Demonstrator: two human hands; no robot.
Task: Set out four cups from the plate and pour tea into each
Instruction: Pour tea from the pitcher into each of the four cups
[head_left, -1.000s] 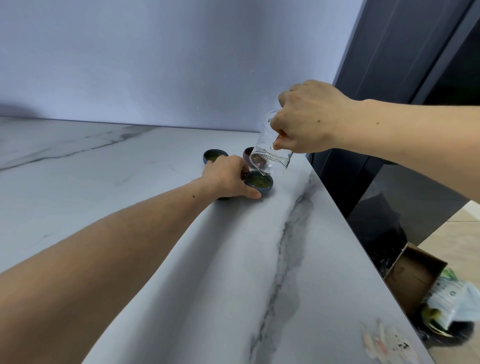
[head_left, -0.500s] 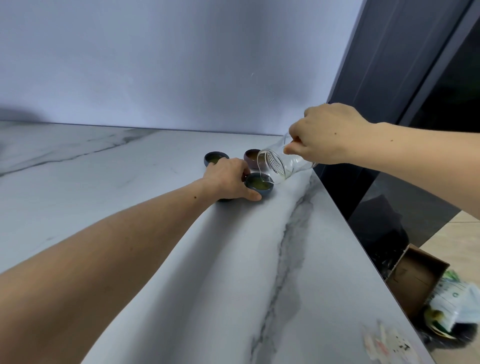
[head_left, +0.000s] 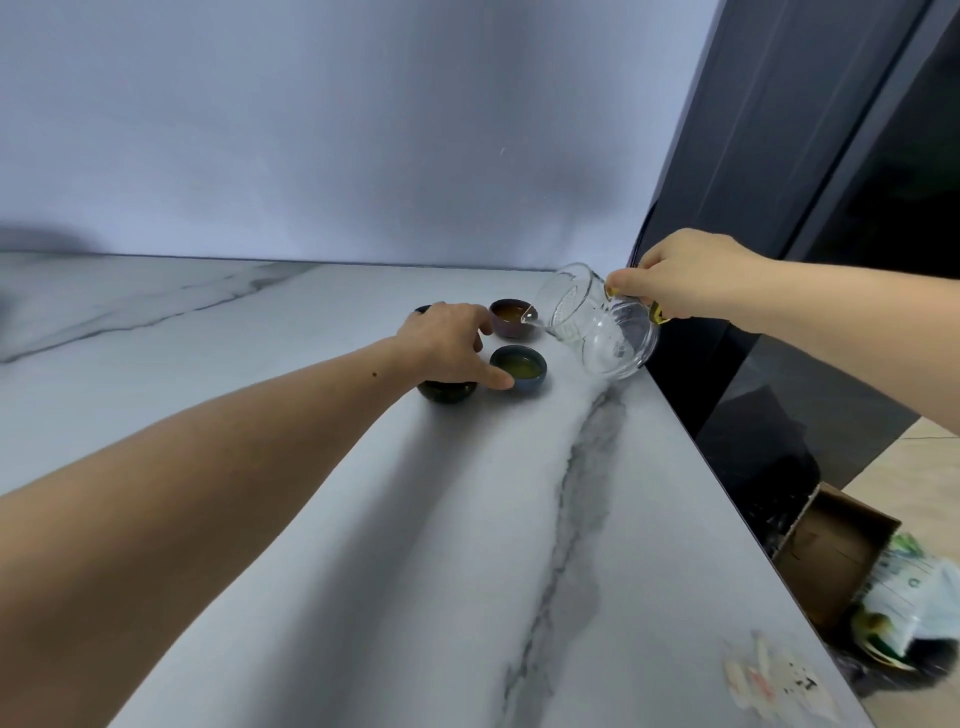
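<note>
Pouring tea into the far brown cup

On the worktop, my left hand rests open over the black cup, fingertip touching the filled blue cup. My right hand grips the nearly empty, steeply tipped glass pitcher, spout at the brown cup. Next, I judge: level it gently.

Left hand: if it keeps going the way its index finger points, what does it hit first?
The blue cup: the left hand has its index fingertip at that cup's near rim already, seemingly touching.
</note>
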